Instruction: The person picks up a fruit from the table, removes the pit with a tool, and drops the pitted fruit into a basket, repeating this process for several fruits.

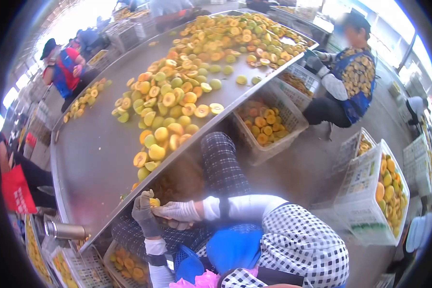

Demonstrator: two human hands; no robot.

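Note:
Just below the edge of the metal table [89, 158], my two gloved hands meet over my lap. My left hand [146, 213] is closed around a small yellow fruit piece [154, 202]. Against it, from the right, comes my right hand [177, 212], its fingers bent in; what they hold, if anything, is hidden. Halved and whole yellow-green fruit [161, 134] lies heaped on the table beyond my hands.
A crate of fruit [300, 126] stands right of my knee, another [109, 261] by my left leg. Stacked white crates [360, 201] are at the right. A co-worker [353, 77] sits at the table's right side; others are at the left. A metal cylinder [65, 230] lies near the table's left corner.

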